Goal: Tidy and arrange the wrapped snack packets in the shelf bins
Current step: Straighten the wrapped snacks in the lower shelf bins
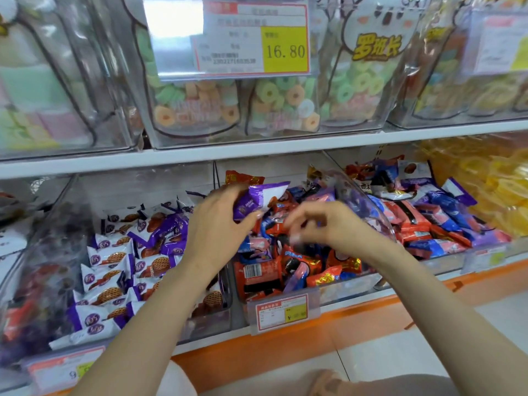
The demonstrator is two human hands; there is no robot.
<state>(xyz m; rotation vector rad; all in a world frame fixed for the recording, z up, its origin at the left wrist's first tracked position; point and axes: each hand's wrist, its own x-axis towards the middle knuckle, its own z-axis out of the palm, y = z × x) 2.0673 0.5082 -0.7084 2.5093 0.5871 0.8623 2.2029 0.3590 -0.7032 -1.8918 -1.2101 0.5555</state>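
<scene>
Purple packet (258, 200) gripped in left hand (220, 227); right hand (328, 224), at its three o'clock, blurred, fingers curled, hold unclear. Price tag (251, 38) at twelve o'clock reads 16.80.

The purple packet (258, 200) is glossy plastic film. The red packets (300, 270) are shiny film too, some with crinkled gold foil ends. The white-and-purple packets (114, 258) have a smooth, soft sheen. The middle bin (351, 290) and left bin (205, 324) are clear hard plastic, smooth and reflective. The price card (251, 38) is printed paper behind a glossy clear plastic holder. The shelf board (257, 151) looks smooth and white. The floor (428, 347) is pale, slightly glossy tile.
</scene>
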